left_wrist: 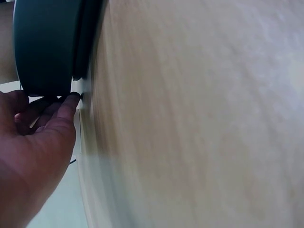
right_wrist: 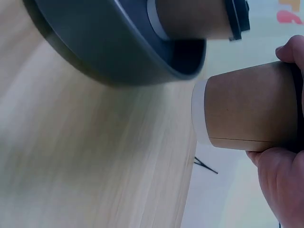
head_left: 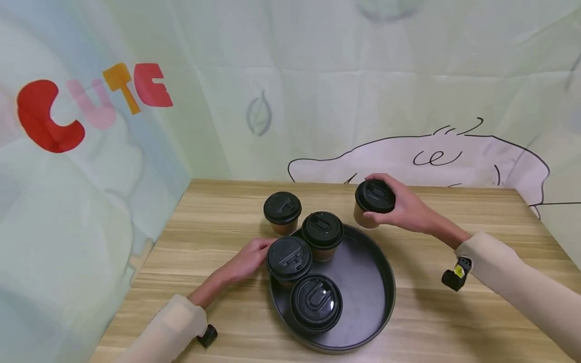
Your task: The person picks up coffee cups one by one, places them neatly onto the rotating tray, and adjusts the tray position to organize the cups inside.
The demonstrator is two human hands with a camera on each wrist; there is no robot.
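A round black tray (head_left: 363, 282) sits on the wooden table and holds three paper cups with black lids: a back cup (head_left: 323, 232), a left cup (head_left: 289, 259) and a front cup (head_left: 316, 303). My left hand (head_left: 248, 259) grips the tray's left side, its fingertips partly hidden behind the left cup; in the left wrist view, thumb and fingers meet the dark wall. Past the tray's back right rim, my right hand (head_left: 404, 206) holds another lidded cup (head_left: 365, 218) round its lid and upper side. In the right wrist view that brown cup (right_wrist: 251, 107) hangs off the table.
One more lidded cup (head_left: 282, 213) stands on the table (head_left: 218, 217) just behind the tray's back left rim. A printed cloth (head_left: 227, 101) hangs along the table's back and left sides.
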